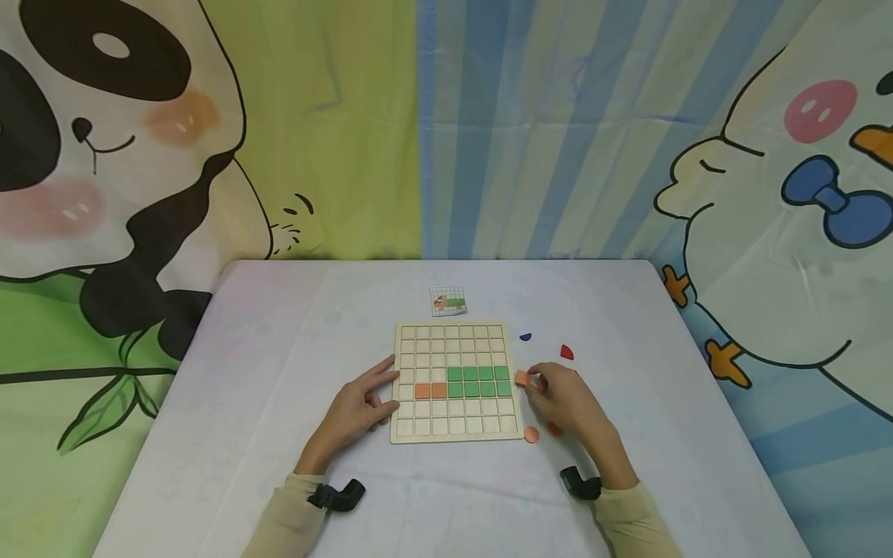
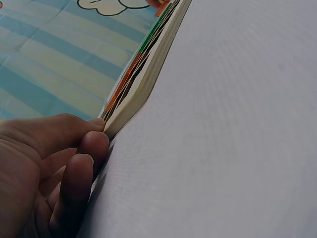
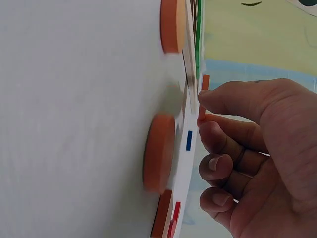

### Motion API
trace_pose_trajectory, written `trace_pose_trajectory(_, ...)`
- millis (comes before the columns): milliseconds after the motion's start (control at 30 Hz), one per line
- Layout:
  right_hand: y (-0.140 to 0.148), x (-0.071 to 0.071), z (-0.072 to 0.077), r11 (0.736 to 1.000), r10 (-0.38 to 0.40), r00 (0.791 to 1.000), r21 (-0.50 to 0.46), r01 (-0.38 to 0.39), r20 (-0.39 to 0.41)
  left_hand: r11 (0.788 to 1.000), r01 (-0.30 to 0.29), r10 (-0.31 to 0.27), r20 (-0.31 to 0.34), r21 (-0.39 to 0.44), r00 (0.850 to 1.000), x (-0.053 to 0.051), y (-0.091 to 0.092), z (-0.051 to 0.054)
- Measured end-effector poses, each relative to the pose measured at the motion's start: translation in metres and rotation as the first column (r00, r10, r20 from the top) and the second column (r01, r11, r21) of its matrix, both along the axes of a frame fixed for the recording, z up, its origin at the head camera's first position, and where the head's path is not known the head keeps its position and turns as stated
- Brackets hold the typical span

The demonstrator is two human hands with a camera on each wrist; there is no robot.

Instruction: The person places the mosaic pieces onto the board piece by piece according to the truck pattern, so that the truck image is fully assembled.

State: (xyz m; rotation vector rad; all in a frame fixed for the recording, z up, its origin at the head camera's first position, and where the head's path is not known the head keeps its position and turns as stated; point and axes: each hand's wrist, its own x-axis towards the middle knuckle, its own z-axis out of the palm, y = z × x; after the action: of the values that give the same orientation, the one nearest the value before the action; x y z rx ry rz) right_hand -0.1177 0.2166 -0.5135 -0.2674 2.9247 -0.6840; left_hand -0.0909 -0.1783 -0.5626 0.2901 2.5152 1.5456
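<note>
A wooden grid board [image 1: 456, 425] lies on the table, with green squares [image 1: 478, 381] filling cells at its right and two orange squares [image 1: 430, 390] to their left. My left hand [image 1: 353, 408] touches the board's left edge; in the left wrist view the thumb and a finger [image 2: 94, 144] meet at the board's corner. Just off the board's right edge, my right hand [image 1: 567, 397] pinches an orange square tile [image 1: 522, 378] between thumb and finger. The right wrist view shows this tile [image 3: 205, 84] edge-on, raised above the table, with the other fingers curled below.
Near the right hand lie an orange round piece [image 1: 532, 435] and another orange piece [image 1: 554, 429], partly under the hand. Farther back are a blue half-round piece [image 1: 525, 336] and a red quarter-round piece [image 1: 567, 352]. A small picture card [image 1: 448, 301] lies behind the board.
</note>
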Motion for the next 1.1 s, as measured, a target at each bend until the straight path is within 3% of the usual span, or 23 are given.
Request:
trace_pose_trajectory(600,-0.047,-0.001,0.000,0.981,0.193,0.979,-0.002,-0.193,-0.068,1.000,0.005,-0.005,-0.012,0.002,1.000,-0.001,0.000,0.000)
trace_pose_trajectory(800,-0.058,-0.001,0.001,0.975,0.224,0.973,0.001,-0.224,-0.050,1.000,0.010,-0.010,-0.016,0.012,1.000,0.000,0.000,0.000)
trace_pose_trajectory(1100,-0.071,-0.003,-0.001,0.958,0.286,0.952,-0.002,-0.288,-0.108,1.000,0.011,-0.011,-0.019,0.014,1.000,0.000,0.000,0.001)
